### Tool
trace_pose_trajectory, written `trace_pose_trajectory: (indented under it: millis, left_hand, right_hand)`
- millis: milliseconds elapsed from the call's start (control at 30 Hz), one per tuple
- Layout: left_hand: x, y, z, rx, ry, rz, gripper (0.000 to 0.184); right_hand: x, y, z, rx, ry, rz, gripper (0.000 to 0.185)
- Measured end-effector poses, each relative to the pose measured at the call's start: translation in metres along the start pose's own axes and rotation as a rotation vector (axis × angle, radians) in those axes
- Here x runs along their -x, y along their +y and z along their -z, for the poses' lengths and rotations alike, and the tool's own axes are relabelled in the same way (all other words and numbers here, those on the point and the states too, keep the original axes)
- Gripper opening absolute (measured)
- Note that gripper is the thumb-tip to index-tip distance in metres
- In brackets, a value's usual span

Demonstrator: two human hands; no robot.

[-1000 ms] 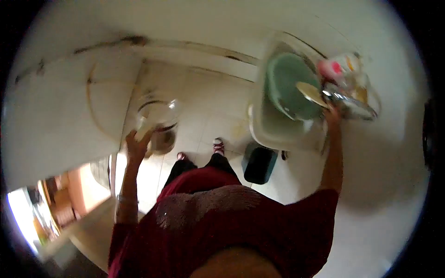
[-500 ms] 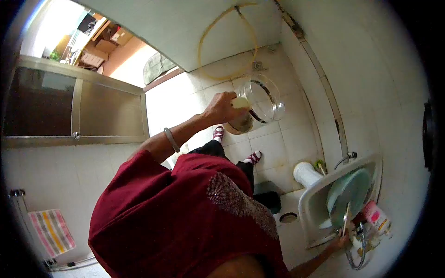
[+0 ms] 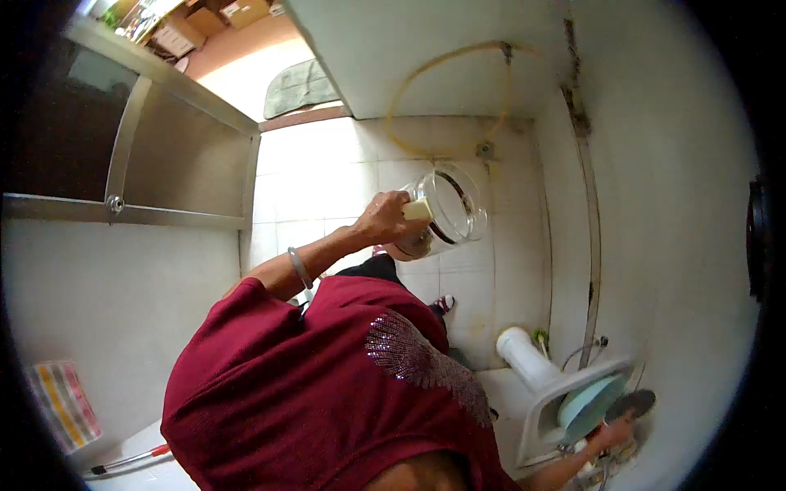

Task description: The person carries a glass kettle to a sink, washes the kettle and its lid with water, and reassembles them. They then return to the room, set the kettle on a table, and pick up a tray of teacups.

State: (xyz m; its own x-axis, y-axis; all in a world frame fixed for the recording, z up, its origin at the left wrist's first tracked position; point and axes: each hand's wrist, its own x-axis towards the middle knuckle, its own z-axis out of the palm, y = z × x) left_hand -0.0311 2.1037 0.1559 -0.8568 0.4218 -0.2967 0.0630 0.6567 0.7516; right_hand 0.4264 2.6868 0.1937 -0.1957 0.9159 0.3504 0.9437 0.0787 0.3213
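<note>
My left hand [image 3: 383, 219] is closed round the pale handle of a clear glass jug [image 3: 452, 209], which is tilted in front of my body over the tiled floor. A brownish patch shows at the jug's lower end. At the lower right my right hand [image 3: 612, 434] grips a round, dark-looking disc [image 3: 634, 404], held beside the white sink [image 3: 536, 417]. A green basin [image 3: 591, 404] sits in the sink next to that hand.
A yellow hose [image 3: 391, 98] loops down the far wall to a floor drain [image 3: 485, 150]. On the left stands a framed door [image 3: 176, 139] beside a doorway with a grey-green mat [image 3: 299, 87]. A striped towel [image 3: 67, 405] hangs lower left.
The view has swung round towards the doorway, bringing the sink to the lower right. My left hand still holds the jug; the disc in my right hand now shows its dark face.
</note>
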Motion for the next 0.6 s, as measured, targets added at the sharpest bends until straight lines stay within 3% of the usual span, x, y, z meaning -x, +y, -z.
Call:
trace_pose_trajectory:
  millis: [167,367,400,433,600]
  left_hand:
    - [0.003,-0.076,0.090,0.062,0.052,0.011,0.036]
    - [0.025,-0.180,0.178,0.129,0.287,0.044,0.045]
    - [0.030,-0.189,0.201,0.108,0.284,0.132,0.044]
    - [0.024,-0.186,0.158,0.071,0.354,0.159,0.043]
    - [0.034,-0.260,0.206,0.171,0.580,0.245,0.045]
  right_hand:
    - [0.062,-0.106,0.031,-0.201,0.308,0.079,0.033]
    - [0.143,-0.257,0.086,-0.318,0.334,0.214,0.032]
    - [0.143,-0.277,0.096,-0.327,0.348,0.216,0.032]
    - [0.113,-0.293,0.061,-0.335,0.297,0.209,0.032]
    - [0.070,-0.388,0.086,-0.296,0.274,0.145,0.031]
